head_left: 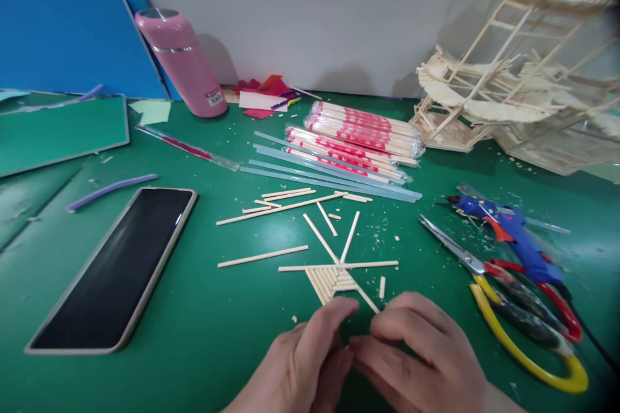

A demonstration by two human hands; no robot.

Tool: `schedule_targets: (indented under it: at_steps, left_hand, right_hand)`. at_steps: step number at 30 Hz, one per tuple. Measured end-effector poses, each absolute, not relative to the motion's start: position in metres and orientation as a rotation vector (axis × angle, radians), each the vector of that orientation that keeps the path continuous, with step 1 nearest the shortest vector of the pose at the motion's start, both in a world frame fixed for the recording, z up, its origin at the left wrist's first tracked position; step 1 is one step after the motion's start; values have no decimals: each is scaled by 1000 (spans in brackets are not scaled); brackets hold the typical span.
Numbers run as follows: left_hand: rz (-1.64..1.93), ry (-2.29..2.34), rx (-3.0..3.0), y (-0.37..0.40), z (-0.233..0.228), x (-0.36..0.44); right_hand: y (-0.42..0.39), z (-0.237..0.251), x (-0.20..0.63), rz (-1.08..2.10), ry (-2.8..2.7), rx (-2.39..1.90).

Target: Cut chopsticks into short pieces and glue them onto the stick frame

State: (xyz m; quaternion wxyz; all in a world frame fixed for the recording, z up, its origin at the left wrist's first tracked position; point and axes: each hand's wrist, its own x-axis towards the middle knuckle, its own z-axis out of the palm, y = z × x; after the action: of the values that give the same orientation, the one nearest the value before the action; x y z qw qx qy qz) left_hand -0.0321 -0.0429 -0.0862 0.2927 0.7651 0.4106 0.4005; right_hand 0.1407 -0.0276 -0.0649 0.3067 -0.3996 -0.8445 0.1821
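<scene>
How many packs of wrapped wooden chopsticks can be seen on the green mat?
2. One clear plastic pack of chopsticks with red print lies farther back, near the wooden stick model; the second pack lies just in front of it, beside translucent glue sticks. More may be hidden.

This is a hobby craft bench, set up for building models from wooden sticks. A green cutting mat [203,348] covers the table. On it lie a blue hot-glue gun [513,235], scissors [523,306], clear glue sticks [329,174], wrapped packs of chopsticks [363,132] and cut stick pieces [290,203]. A large stick-built model [527,77] stands at the back right, with coloured paper scraps [264,97] by the wall.
</scene>
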Motion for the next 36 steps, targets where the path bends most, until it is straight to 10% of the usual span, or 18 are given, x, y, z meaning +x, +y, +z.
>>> schedule_targets:
  at_steps: [36]
  left_hand:
    - [605,1303,2567,-36,-90,-43]
  right_hand:
    - [-3,-72,138,324,-2472,-1202]
